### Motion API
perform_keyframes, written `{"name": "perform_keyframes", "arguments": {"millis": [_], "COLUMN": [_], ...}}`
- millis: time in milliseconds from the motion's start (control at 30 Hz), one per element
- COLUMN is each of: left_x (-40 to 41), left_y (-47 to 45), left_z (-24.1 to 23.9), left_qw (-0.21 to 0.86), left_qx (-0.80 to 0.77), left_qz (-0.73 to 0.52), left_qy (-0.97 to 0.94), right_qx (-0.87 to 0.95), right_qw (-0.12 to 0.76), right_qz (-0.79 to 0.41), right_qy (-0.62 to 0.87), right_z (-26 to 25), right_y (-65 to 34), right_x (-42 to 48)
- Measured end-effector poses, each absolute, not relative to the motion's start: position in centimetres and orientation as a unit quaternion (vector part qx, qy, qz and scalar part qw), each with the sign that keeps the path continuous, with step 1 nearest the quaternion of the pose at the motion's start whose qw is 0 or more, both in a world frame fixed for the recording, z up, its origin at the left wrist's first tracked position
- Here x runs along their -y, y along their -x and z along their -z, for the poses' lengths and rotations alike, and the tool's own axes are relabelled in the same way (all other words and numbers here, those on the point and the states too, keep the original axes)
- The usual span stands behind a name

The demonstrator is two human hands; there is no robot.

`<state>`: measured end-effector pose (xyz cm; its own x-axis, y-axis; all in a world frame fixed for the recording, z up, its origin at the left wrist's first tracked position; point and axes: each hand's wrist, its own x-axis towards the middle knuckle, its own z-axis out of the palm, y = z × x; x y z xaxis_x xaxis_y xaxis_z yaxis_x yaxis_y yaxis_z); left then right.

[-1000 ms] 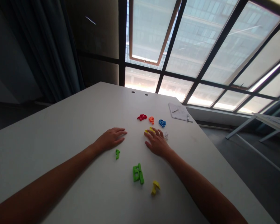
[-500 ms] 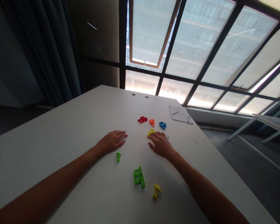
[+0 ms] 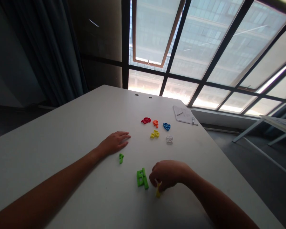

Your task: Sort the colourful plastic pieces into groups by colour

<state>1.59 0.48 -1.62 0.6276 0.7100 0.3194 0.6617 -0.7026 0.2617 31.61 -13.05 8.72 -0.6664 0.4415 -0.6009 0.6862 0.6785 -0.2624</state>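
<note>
My left hand lies on the white table with its fingers stretched out and nothing in them. Just below it is a small green piece. My right hand is bent downward near the front, thumb and fingers closed on a small yellow block. The fingers hide the upper part of that block. Left of this hand, close to its fingertips, lies a cluster of green blocks.
Farther back on the table lie small piles of red, orange, blue, yellow and white blocks. Paper sheets with pens sit by the right edge. Large windows stand beyond.
My right hand has moved from the farther yellow pile toward me and closed on the near yellow block. The white pile is now uncovered. My left hand has stayed in place.
</note>
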Motion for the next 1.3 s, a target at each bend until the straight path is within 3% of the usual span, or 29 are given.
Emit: {"name": "perform_keyframes", "arguments": {"millis": [200,400,700,1033,1300], "left_x": [-0.5,-0.4,-0.5,-0.4,-0.3], "left_y": [-1.5,-1.6,-1.6,-1.7,-1.7], "left_z": [1.6,1.5,1.7,1.6,1.6], "left_qw": [0.051,0.052,0.053,0.054,0.057], "left_qx": [-0.379,-0.381,-0.379,-0.380,-0.386], "left_qz": [-0.203,-0.202,-0.203,-0.200,-0.199], "left_qy": [-0.902,-0.901,-0.901,-0.901,-0.899], "right_qx": [-0.873,-0.832,-0.809,-0.786,-0.780], "right_qw": [0.137,-0.008,-0.144,-0.060,-0.052], "right_qz": [0.182,0.026,-0.016,-0.011,-0.032], "right_qy": [-0.430,-0.555,-0.570,-0.615,-0.623], "right_z": [-8.4,-5.0,-3.2,-2.6,-2.4], "right_y": [-33.5,-35.1,-37.3,-36.7,-36.4], "right_x": [10.2,6.8,4.8,5.2,5.4]}}
